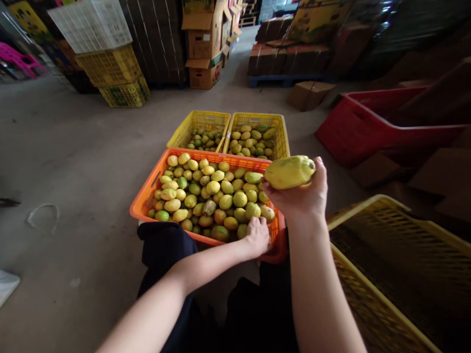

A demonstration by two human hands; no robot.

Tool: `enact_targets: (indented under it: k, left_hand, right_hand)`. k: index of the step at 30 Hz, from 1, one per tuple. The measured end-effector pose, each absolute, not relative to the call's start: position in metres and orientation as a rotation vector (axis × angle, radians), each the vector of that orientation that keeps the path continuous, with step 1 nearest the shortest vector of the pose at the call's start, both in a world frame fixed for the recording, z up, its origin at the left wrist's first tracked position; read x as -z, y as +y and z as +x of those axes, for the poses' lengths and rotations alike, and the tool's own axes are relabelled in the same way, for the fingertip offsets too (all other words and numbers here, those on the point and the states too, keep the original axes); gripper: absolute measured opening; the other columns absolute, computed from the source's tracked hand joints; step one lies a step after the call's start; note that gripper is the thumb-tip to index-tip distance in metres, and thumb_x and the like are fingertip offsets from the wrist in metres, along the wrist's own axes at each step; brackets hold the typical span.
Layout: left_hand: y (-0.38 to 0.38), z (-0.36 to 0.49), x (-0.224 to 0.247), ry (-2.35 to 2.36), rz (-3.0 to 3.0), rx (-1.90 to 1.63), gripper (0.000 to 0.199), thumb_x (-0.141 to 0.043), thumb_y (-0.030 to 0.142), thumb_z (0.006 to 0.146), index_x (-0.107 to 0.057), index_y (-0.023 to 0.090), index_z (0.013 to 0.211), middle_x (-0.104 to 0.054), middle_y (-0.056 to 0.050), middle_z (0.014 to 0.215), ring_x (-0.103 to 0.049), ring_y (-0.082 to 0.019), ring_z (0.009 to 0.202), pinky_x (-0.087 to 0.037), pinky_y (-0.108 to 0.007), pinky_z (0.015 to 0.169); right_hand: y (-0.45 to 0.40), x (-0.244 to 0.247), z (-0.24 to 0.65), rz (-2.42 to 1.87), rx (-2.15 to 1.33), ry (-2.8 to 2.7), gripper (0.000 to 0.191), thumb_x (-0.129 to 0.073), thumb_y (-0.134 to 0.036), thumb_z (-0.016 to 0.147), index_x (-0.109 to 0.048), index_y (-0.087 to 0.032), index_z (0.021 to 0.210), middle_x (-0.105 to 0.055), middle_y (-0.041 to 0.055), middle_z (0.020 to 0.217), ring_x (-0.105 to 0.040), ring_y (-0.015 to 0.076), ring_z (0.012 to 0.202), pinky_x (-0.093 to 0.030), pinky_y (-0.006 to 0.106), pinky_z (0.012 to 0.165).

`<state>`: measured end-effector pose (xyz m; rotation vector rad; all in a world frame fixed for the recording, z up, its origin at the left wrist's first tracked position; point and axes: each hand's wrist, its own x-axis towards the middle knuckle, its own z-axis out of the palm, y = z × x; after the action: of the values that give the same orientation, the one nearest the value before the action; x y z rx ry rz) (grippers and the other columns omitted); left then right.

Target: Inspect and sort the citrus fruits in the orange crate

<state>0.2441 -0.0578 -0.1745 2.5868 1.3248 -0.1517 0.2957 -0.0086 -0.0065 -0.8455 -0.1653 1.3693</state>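
Note:
My right hand (300, 201) is raised above the right side of an orange crate (147, 196), closed around a large yellow-green lemon (289, 172). The lemon lies sideways, its knobby end pointing right. Many smaller yellow and green lemons (213, 188) fill the orange crate, some with brownish skin. Down at the crate's near right corner is my left hand (258, 238), fingers curled inward against the fruit. Whatever those fingers hold is hidden beneath the hand.
Two yellow crates (285, 137) with more fruit stand behind the orange one. At right are a large yellow crate (371, 260) and a red bin (338, 127). Stacked crates (110, 63), cardboard boxes (200, 44) and a loaded blue pallet (272, 81) stand farther back.

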Motion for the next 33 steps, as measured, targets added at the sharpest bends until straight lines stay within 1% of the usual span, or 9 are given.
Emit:
enact_targets:
  k: [5, 9, 14, 19, 21, 23, 26, 29, 33]
  left_hand:
    - [-0.062, 0.264, 0.194, 1.475, 2.394, -0.045, 0.050, -0.046, 0.007, 0.089, -0.065, 0.014, 0.135, -0.067, -0.019, 0.128, -0.058, -0.035, 0.126, -0.043, -0.050, 0.110]
    - [-0.055, 0.269, 0.191, 1.504, 2.237, -0.183, 0.054, -0.041, 0.000, 0.088, -0.063, 0.008, 0.136, -0.062, -0.022, 0.137, -0.050, -0.035, 0.136, -0.040, -0.048, 0.113]
    - [-0.036, 0.252, 0.166, 1.406, 2.253, 0.029, 0.043, -0.057, 0.010, 0.085, -0.069, 0.007, 0.126, -0.064, -0.023, 0.134, -0.047, -0.038, 0.135, -0.035, -0.051, 0.113]
    - [-0.022, 0.227, 0.142, 1.358, 2.126, 0.034, 0.050, -0.080, 0.036, 0.075, -0.072, 0.005, 0.114, -0.068, -0.024, 0.123, -0.044, -0.038, 0.135, -0.028, -0.047, 0.117]
    - [-0.015, 0.209, 0.130, 1.348, 1.949, -0.014, 0.053, -0.077, 0.050, 0.077, -0.073, 0.010, 0.112, -0.070, -0.021, 0.122, -0.051, -0.037, 0.130, -0.034, -0.046, 0.113]
    - [-0.007, 0.184, 0.116, 1.309, 1.844, -0.062, 0.057, -0.068, 0.061, 0.081, -0.070, 0.017, 0.117, -0.071, -0.014, 0.120, -0.062, -0.030, 0.116, -0.047, -0.039, 0.101]
    - [0.005, 0.145, 0.092, 1.223, 1.548, -0.369, 0.050, -0.062, 0.053, 0.090, -0.063, 0.020, 0.128, -0.069, -0.009, 0.127, -0.064, -0.021, 0.114, -0.049, -0.028, 0.096]
    - [0.012, 0.113, 0.073, 1.130, 0.887, -0.708, 0.041, -0.073, 0.042, 0.086, -0.066, 0.018, 0.119, -0.070, -0.010, 0.120, -0.062, -0.024, 0.116, -0.048, -0.035, 0.100]
    - [0.013, 0.083, 0.064, 1.029, 0.509, -0.906, 0.038, -0.072, 0.045, 0.086, -0.066, 0.020, 0.113, -0.069, -0.010, 0.117, -0.063, -0.024, 0.112, -0.053, -0.036, 0.092]
  right_hand:
    - [-0.006, 0.009, 0.297, -0.856, -1.376, -0.192, 0.041, -0.052, -0.065, 0.082, -0.061, -0.025, 0.088, -0.067, 0.0031, 0.088, -0.064, 0.0191, 0.077, -0.056, 0.032, 0.062]
    - [-0.004, 0.010, 0.300, -0.839, -1.385, -0.296, 0.041, -0.052, -0.065, 0.083, -0.060, -0.025, 0.087, -0.065, 0.0047, 0.086, -0.064, 0.0211, 0.079, -0.055, 0.034, 0.062]
    - [-0.001, 0.003, 0.296, -0.867, -1.370, -0.186, 0.043, -0.051, -0.065, 0.081, -0.060, -0.024, 0.089, -0.065, 0.0046, 0.090, -0.063, 0.0207, 0.080, -0.052, 0.033, 0.060]
    - [-0.005, 0.001, 0.295, -0.837, -1.409, -0.258, 0.036, -0.052, -0.060, 0.083, -0.059, -0.025, 0.086, -0.065, 0.0044, 0.085, -0.064, 0.0200, 0.076, -0.053, 0.033, 0.059]
    - [-0.009, -0.004, 0.293, -0.860, -1.416, -0.209, 0.033, -0.053, -0.058, 0.084, -0.058, -0.025, 0.085, -0.066, 0.0034, 0.085, -0.064, 0.0189, 0.073, -0.054, 0.032, 0.057]
    - [-0.013, -0.012, 0.289, -0.901, -1.413, -0.119, 0.030, -0.054, -0.056, 0.085, -0.058, -0.025, 0.085, -0.066, 0.0020, 0.084, -0.064, 0.0176, 0.070, -0.055, 0.030, 0.055]
    - [-0.018, -0.021, 0.283, -0.938, -1.448, -0.044, 0.031, -0.053, -0.055, 0.088, -0.058, -0.025, 0.086, -0.066, 0.0010, 0.080, -0.063, 0.0169, 0.066, -0.054, 0.027, 0.051]
    - [-0.020, -0.020, 0.276, -0.952, -1.515, -0.032, 0.033, -0.051, -0.056, 0.089, -0.059, -0.024, 0.087, -0.067, 0.0025, 0.076, -0.064, 0.0178, 0.063, -0.054, 0.027, 0.049]
    - [-0.021, -0.008, 0.268, -0.972, -1.602, -0.117, 0.028, -0.058, -0.051, 0.088, -0.060, -0.023, 0.088, -0.070, 0.0028, 0.074, -0.067, 0.0188, 0.061, -0.055, 0.028, 0.050]
